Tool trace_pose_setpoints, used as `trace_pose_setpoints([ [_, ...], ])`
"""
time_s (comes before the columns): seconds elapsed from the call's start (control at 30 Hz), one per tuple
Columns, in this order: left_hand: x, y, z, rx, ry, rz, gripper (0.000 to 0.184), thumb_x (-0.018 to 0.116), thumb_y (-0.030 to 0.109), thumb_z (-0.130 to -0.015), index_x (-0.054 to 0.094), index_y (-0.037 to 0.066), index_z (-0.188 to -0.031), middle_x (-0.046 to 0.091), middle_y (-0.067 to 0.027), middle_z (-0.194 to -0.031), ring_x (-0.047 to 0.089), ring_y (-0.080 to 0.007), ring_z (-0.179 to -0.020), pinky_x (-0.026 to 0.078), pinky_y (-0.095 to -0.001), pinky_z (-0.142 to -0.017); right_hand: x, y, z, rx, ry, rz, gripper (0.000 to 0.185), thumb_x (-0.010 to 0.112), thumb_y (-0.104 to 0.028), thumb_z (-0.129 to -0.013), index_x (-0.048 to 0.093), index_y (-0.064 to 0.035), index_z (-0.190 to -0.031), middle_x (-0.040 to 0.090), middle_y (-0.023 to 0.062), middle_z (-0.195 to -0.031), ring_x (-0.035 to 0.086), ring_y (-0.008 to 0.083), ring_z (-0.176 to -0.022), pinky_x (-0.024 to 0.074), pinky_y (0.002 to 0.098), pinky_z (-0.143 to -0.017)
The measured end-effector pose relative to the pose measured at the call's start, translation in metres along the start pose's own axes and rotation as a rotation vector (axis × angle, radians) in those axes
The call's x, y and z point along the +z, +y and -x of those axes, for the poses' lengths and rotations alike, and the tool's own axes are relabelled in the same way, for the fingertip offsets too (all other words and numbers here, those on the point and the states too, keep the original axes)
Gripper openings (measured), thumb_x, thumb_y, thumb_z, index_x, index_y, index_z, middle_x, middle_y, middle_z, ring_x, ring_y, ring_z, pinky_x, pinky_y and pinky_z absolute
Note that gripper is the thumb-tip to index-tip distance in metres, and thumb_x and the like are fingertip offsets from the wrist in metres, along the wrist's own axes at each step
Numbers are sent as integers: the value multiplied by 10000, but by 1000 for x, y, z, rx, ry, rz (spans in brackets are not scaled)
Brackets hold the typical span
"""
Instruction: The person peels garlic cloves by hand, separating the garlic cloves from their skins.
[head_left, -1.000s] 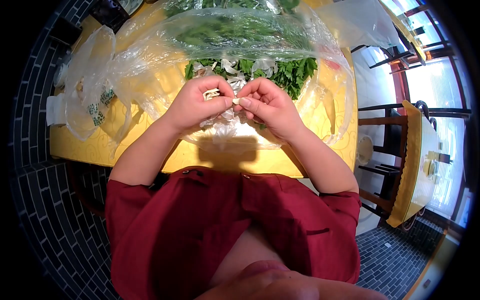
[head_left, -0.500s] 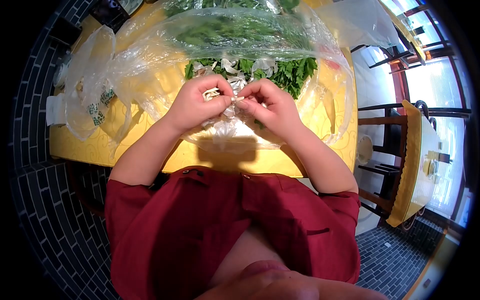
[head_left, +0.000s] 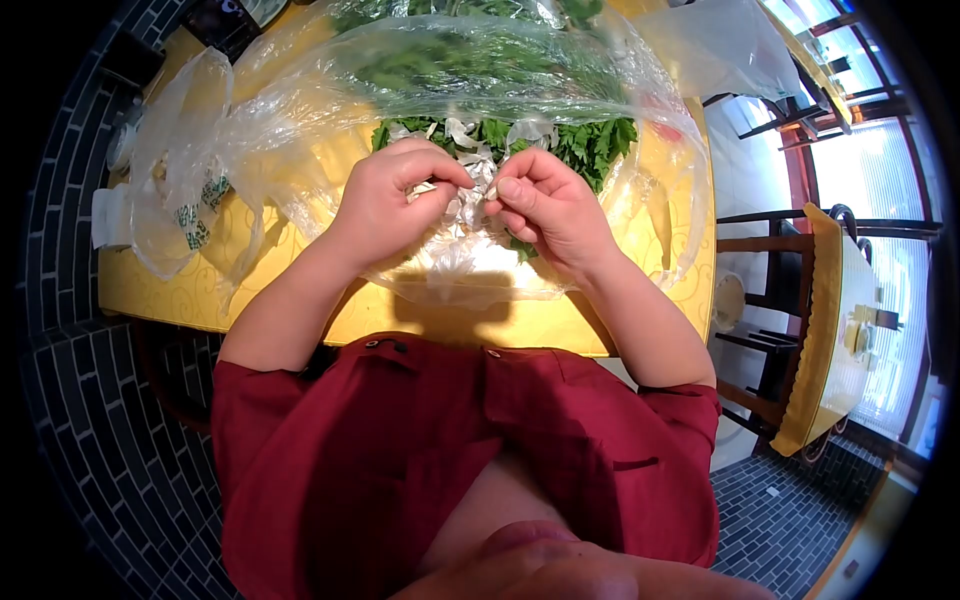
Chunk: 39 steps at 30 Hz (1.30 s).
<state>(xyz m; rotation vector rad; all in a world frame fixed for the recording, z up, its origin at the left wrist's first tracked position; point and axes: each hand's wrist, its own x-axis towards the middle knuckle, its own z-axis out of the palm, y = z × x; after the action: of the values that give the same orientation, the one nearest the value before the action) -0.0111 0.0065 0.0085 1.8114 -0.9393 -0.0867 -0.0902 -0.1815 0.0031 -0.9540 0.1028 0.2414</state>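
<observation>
My right hand [head_left: 545, 205] pinches a small pale garlic clove [head_left: 492, 194] between thumb and fingertips. To its left, my left hand [head_left: 400, 195] is curled, thumb and forefinger close together; whatever its fingers hold is hidden. A narrow gap separates the two hands. Beneath and between them lie white papery garlic skins [head_left: 468, 212] on clear plastic. Just beyond the hands, leafy green herbs [head_left: 590, 150] stick out from under a large clear plastic bag [head_left: 450, 75].
A yellow cloth [head_left: 560, 325] covers the table. Another clear bag with green print [head_left: 190, 215] lies at the left, beside a white box [head_left: 110, 220]. A whitish bag [head_left: 715, 45] hangs at the far right corner. A chair [head_left: 770, 300] and second table [head_left: 830, 330] stand to the right.
My hands have moved apart from their shared pinch. The right hand has turned, bringing the pale clove with it, and the left fingertips have come away.
</observation>
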Motion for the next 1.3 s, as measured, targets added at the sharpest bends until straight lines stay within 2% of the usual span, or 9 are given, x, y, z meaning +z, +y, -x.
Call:
trace_pose_setpoints([
  [0.07,0,-5,0,77,0,14,120,696,66,-709,674,40,-825,632,-81,-792,612,-201,-742,483,-301,-657,-1,0,0,14,-11,-11,105,585,-114,-892,526,-36,-930,607,61,-780,487,39,-589,360,157,-487],
  [0.17,1,6,1,28,-31,86,122,705,64,-696,671,43,-811,635,-81,-786,615,-208,-727,485,-300,-644,-3,5,-1,45,-33,-56,105,587,-116,-891,521,-38,-918,605,60,-770,489,40,-584,356,156,-478],
  [0.47,4,4,3,112,-9,-11,111,700,56,-688,672,56,-795,641,-85,-769,617,-220,-691,487,-300,-619,-2,7,-1,28,-38,43,117,599,-120,-885,513,-41,-885,603,58,-744,488,42,-565,350,156,-466],
  [0.67,10,5,6,125,36,-105,100,666,2,-685,641,26,-778,633,-97,-771,611,-211,-705,482,-291,-633,6,7,1,-37,74,219,142,625,-125,-867,513,-40,-843,599,47,-715,500,44,-574,386,170,-499],
  [0.97,14,5,8,122,8,-241,98,663,21,-662,596,36,-731,605,-93,-733,595,-215,-666,468,-300,-595,10,9,2,-77,130,299,168,629,-148,-868,513,-31,-831,613,57,-732,510,47,-585,413,192,-524],
  [1.07,14,5,8,121,-2,-266,103,647,12,-658,581,33,-734,599,-98,-739,591,-219,-670,467,-296,-598,9,10,1,-60,114,296,151,614,-138,-877,513,-28,-851,621,67,-748,506,49,-577,407,186,-514],
  [1.17,16,6,6,155,103,-161,119,681,81,-665,573,51,-706,549,-98,-688,552,-267,-617,449,-336,-543,6,10,0,-21,38,157,127,594,-117,-886,510,-23,-876,629,84,-776,502,52,-574,396,177,-501],
  [1.3,11,3,6,147,125,-163,92,647,22,-665,578,39,-724,573,-93,-721,570,-244,-658,461,-314,-583,4,11,-1,-8,-29,97,106,584,-95,-886,513,-19,-909,637,110,-828,499,54,-576,383,170,-487],
])
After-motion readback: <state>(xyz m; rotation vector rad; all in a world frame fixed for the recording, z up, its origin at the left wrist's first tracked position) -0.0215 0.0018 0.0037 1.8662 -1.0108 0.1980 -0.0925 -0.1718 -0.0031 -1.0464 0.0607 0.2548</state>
